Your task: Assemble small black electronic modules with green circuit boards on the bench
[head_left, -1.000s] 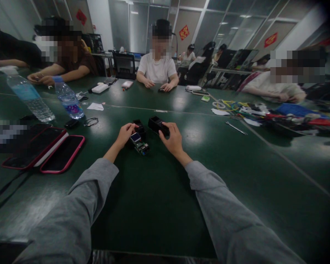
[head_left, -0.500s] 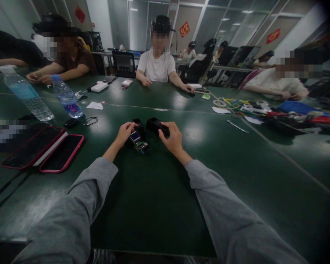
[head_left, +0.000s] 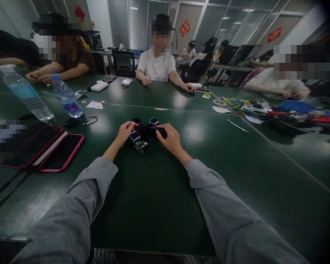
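Observation:
Near the table's middle, my left hand [head_left: 125, 132] has its fingers pinched together beside a green circuit board [head_left: 141, 146] with a small screen [head_left: 135, 136]. A dark casing part [head_left: 138, 122] lies just past the fingertips; what they grip is hidden. My right hand [head_left: 171, 137] is closed on a black plastic casing [head_left: 151, 131], held tilted with thumb and fingers on its near end. Just behind it shows a second small screen [head_left: 154, 121], partly covered by the casing.
At left stand two water bottles [head_left: 67, 97], a red-edged phone case [head_left: 62, 153] and a thin cable [head_left: 90, 120]. To the right lie a wrench [head_left: 237, 125] and a heap of cables and tools [head_left: 266, 110]. Across the green table [head_left: 154, 205] sits a person in white [head_left: 156, 66].
My right hand has tipped the black casing, and a second small screen now shows behind it. My left hand and the circuit board have hardly moved.

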`<move>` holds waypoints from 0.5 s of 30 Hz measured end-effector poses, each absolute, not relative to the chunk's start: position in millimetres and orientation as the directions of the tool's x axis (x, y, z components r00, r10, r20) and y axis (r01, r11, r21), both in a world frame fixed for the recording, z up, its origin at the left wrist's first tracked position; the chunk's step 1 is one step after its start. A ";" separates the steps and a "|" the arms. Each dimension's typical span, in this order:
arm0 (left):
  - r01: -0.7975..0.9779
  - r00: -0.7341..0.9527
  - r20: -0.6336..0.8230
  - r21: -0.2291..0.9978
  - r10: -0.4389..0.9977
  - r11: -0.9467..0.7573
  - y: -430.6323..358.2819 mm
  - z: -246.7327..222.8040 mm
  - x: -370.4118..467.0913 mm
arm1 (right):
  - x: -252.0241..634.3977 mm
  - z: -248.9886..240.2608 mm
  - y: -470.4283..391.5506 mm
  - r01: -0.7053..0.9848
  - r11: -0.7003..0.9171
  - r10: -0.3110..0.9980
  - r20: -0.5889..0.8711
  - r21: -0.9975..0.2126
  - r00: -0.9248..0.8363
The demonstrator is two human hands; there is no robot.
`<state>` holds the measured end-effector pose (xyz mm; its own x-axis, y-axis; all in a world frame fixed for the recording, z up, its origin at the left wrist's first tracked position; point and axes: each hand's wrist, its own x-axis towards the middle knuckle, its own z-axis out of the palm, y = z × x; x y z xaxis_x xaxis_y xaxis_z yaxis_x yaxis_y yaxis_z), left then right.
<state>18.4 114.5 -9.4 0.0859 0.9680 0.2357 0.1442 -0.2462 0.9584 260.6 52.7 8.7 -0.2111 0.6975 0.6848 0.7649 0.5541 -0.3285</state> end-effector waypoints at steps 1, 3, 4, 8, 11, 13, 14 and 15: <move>0.144 0.085 0.234 0.959 0.968 -0.245 114.4 -9.3 18.5 | 260.7 8.6 52.8 0.764 0.555 0.698 0.684 -0.330 -0.212; 0.146 0.087 0.231 0.959 0.969 -0.242 114.1 -8.8 18.6 | 260.9 8.5 53.1 0.759 0.559 0.699 0.683 -0.334 -0.214; 0.146 0.086 0.231 0.959 0.969 -0.241 113.8 -8.6 18.7 | 261.0 8.5 53.2 0.756 0.561 0.698 0.683 -0.337 -0.214; 0.149 0.079 0.232 0.959 0.969 -0.242 113.3 -8.3 18.7 | 261.1 8.6 52.9 0.751 0.563 0.704 0.677 -0.346 -0.216; 0.153 0.084 0.233 0.958 0.969 -0.244 113.2 -8.6 18.4 | 261.0 8.5 52.8 0.753 0.556 0.711 0.670 -0.352 -0.211; 0.154 0.085 0.236 0.957 0.968 -0.247 113.6 -9.1 18.3 | 260.9 8.3 53.0 0.754 0.555 0.712 0.670 -0.352 -0.211; 0.154 0.085 0.238 0.956 0.968 -0.249 114.0 -9.5 18.3 | 260.8 8.3 53.1 0.753 0.557 0.710 0.671 -0.350 -0.213; 0.153 0.084 0.239 0.956 0.967 -0.249 114.5 -10.0 18.4 | 260.7 8.3 53.2 0.752 0.560 0.708 0.672 -0.348 -0.216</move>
